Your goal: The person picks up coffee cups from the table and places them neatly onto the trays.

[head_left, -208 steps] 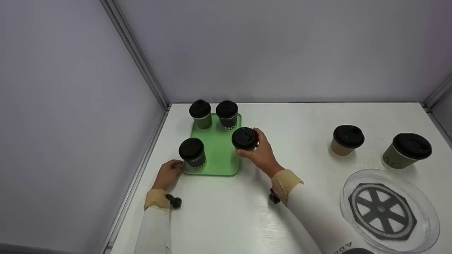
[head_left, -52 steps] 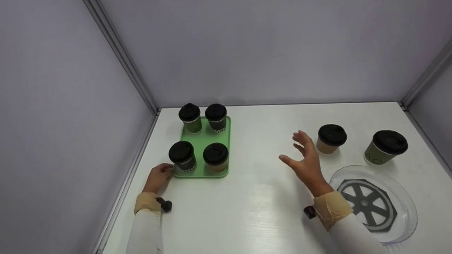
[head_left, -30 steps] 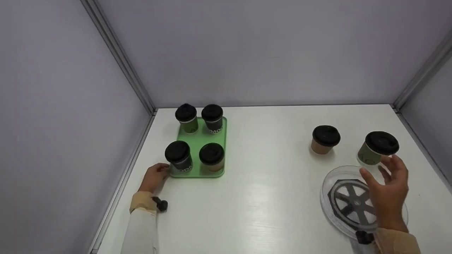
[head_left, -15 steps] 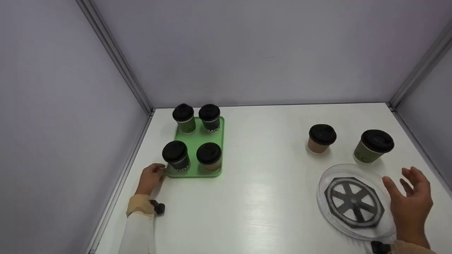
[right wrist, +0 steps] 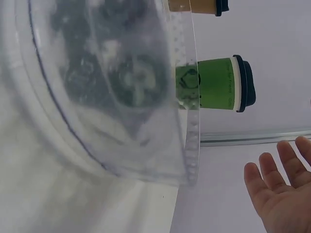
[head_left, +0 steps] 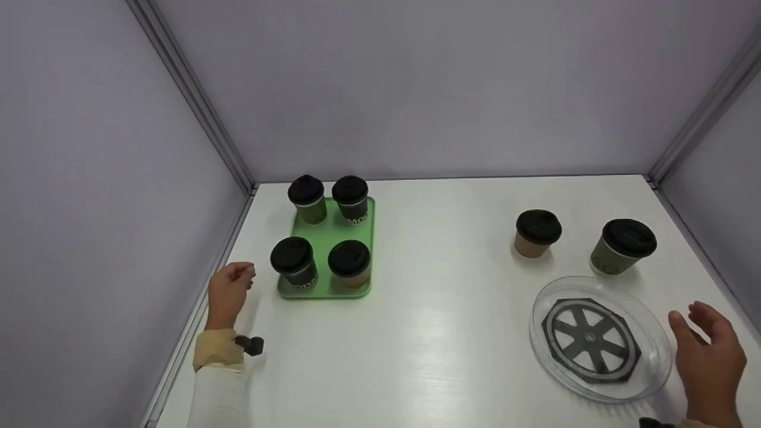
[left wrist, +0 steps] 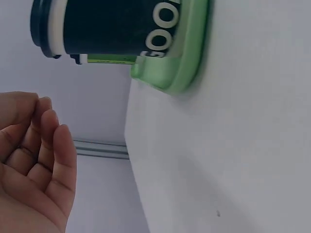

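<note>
My left hand [head_left: 229,294] hovers just left of the green tray [head_left: 330,241], its fingers loosely bent and holding nothing. Paper coffee cups with black lids stand upright on the tray: a dark one [head_left: 303,275] front left, a brown one [head_left: 355,279] front right, a green one [head_left: 314,213] and another dark one [head_left: 353,211] behind. In the left wrist view the near dark cup [left wrist: 112,29] is beyond my fingers. At the far right, my right hand [head_left: 710,356] is empty with fingers spread, beside a clear round dish [head_left: 654,380] marked with a dark spoked pattern.
Behind the dish, off the tray, stand a brown lidded cup [head_left: 531,246] and a larger green lidded cup [head_left: 609,260]. Grey walls enclose the white table [head_left: 440,249] at the back and both sides.
The brown cup my right hand held earlier now stands on the tray. That hand has moved far right, past the dish. My left hand has left the tray's edge and moved left.
</note>
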The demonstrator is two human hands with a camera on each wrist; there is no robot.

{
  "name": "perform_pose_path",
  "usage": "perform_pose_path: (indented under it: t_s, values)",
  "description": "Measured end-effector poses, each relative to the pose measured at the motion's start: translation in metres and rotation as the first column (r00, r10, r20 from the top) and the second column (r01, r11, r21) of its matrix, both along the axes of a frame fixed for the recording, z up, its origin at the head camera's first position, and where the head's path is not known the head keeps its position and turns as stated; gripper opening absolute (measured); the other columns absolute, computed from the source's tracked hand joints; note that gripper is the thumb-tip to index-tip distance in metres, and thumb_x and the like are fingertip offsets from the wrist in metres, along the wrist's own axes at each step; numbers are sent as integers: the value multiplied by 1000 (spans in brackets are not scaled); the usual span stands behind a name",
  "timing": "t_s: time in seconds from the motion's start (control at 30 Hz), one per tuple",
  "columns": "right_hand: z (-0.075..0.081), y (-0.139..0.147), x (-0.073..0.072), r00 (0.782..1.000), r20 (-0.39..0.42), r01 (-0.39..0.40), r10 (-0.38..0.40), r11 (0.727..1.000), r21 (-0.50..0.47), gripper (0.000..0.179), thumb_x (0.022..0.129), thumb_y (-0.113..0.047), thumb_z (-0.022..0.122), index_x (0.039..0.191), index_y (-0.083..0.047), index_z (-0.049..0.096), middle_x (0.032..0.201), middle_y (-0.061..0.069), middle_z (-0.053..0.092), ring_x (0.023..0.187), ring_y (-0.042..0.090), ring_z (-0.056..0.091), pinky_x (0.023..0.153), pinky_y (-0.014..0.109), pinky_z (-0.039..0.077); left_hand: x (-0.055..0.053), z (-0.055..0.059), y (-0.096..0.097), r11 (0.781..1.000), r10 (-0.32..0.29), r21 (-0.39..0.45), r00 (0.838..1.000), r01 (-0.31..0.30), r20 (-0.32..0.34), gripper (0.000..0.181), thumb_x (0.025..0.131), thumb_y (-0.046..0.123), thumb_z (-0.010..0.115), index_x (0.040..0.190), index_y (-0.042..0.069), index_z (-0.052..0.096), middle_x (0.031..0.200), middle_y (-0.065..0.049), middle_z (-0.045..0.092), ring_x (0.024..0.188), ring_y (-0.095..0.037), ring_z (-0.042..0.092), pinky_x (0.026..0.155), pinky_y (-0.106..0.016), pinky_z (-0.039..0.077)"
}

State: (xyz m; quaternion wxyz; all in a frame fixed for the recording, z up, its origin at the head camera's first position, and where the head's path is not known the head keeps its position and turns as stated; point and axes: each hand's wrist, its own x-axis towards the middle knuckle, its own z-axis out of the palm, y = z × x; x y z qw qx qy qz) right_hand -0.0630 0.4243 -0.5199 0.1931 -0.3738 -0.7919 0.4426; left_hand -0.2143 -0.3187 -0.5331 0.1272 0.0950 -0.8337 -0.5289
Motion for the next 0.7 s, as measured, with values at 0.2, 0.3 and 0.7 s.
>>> perform_pose_path:
  t_s: [0.2, 0.3, 0.7]
  values:
    - [-12, 13, 4, 998, 61, 8, -5, 999, -51, 59, 97, -38, 58, 149, -17, 40, 152, 2, 38, 138, 21, 34, 108, 42, 34, 1, 30, 20, 999, -24, -33, 988, 19, -149, 18, 96, 16, 64, 104, 1, 70, 88, -12, 66, 77, -19, 60, 66, -22, 49]
    - [-18, 16, 4, 998, 66, 17, -7, 990, -139, 60, 97, -39, 58, 150, -17, 38, 153, 3, 37, 138, 22, 35, 107, 41, 35, -1, 46, 37, 998, -51, -56, 972, 39, -229, 15, 95, 14, 66, 101, 2, 72, 86, -10, 66, 75, -17, 60, 64, -22, 48]
    - [-45, 30, 10, 977, 185, -43, 108, 946, -322, 77, 92, -53, 59, 152, -13, 33, 136, 8, 49, 106, 11, 53, 67, 17, 46, -8, 94, 139, 944, -329, -167, 844, 284, -423, 11, 94, 12, 67, 101, 8, 74, 91, -5, 71, 77, -16, 63, 69, -31, 51]
